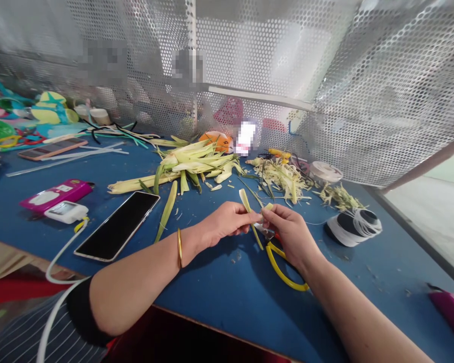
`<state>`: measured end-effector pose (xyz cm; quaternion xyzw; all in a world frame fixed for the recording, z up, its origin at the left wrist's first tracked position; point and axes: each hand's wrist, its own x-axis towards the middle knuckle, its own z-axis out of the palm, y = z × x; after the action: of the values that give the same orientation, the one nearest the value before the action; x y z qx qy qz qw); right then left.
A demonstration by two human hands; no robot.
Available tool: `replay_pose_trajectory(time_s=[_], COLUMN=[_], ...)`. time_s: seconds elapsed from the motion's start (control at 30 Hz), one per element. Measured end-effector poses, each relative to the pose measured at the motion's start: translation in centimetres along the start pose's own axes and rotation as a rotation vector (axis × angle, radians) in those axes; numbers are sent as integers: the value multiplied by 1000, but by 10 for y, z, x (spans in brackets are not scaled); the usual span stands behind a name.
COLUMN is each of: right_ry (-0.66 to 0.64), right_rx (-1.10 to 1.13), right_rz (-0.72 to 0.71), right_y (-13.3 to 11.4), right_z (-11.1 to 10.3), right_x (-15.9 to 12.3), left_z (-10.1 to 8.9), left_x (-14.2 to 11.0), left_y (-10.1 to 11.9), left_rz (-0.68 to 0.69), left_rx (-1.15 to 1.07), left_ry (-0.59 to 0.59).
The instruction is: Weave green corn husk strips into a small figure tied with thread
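Note:
My left hand (227,222), with a gold bangle at the wrist, is closed in a pinch on a pale green corn husk strip (245,200), whose lower end hangs below the fingers. Fingertips of my right hand (291,234) meet it and pinch a small piece of husk (267,207); whether this belongs to the same strip I cannot tell. Under my right hand lie yellow-handled scissors (280,274), their blades partly covered. A pile of corn husks (196,159) lies beyond my hands, and a single strip (167,212) rests left of them.
Shredded husk (282,179) lies at the back right, near a spool of white thread (350,232). A dark-screened phone (117,227), a magenta box (56,194) and a white cabled device (66,212) are at left. Perforated sheeting (249,60) borders the blue table (219,302).

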<state>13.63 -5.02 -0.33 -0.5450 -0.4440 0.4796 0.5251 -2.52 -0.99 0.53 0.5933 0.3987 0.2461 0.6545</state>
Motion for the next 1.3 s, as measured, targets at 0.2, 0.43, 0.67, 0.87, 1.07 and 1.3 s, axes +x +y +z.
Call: replay_pose_trajectory(time_s=[0.2,0.43,0.67,0.87,1.07,1.3], right_ry=[90,102,62,145,164,85], right_rx=[-45,-466,-448,-436,-300,10], right_rz=[-99,-399,-337,-344,-291,9], right_y=[4,3,2,5,4,-1], right_z=[2,-3,5,8,-2,-7], right_x=[0,1,-5,-9,1,8], left_z=[0,3,5,3,7,4], left_x=[0,1,3,1,1,2], left_y=[-3,-11,-10,-8,-9,-6], left_rz=[69,99,157,143,84,24], left_rx=[90,223,306,353,179,-80], left_ry=[-36,-35,-43,-162,-56,-59])
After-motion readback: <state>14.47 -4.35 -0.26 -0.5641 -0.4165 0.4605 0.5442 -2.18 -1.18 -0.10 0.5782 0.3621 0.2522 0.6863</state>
